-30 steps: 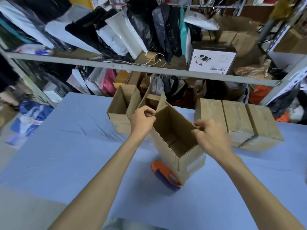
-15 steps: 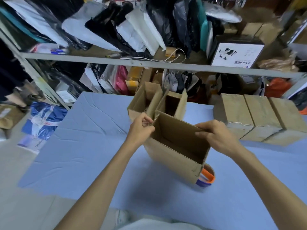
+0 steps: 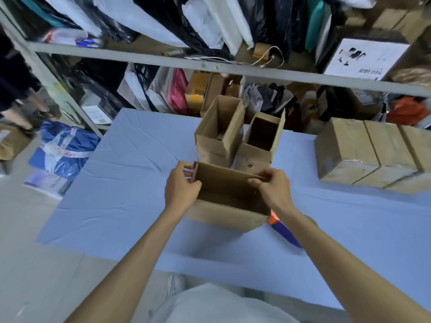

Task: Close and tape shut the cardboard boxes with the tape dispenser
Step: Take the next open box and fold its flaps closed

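Currently the box (image 3: 228, 215) is held at both short ends, open top up, on the worktop (image 3: 116, 183), directly ahead of the person. Its long axis runs left to right, so each end is met by one hand. The left hand (image 3: 180, 186) is curled round the left end wall, thumb over the rim. The right hand (image 3: 271, 187) is pinched on the far right corner of the rim. The top is judged not yet closed; which flap is under each grip cannot be told.

The dispenser (image 3: 283, 230) is lying just beside the box's near right corner, partly hidden by the right forearm (image 3: 326, 241). It is nearer the right hand, so a short reach back toward the body would be called for. Two open boxes (image 3: 219, 136) are standing just behind. Three taped boxes (image 3: 349, 148) are set well apart to the right.
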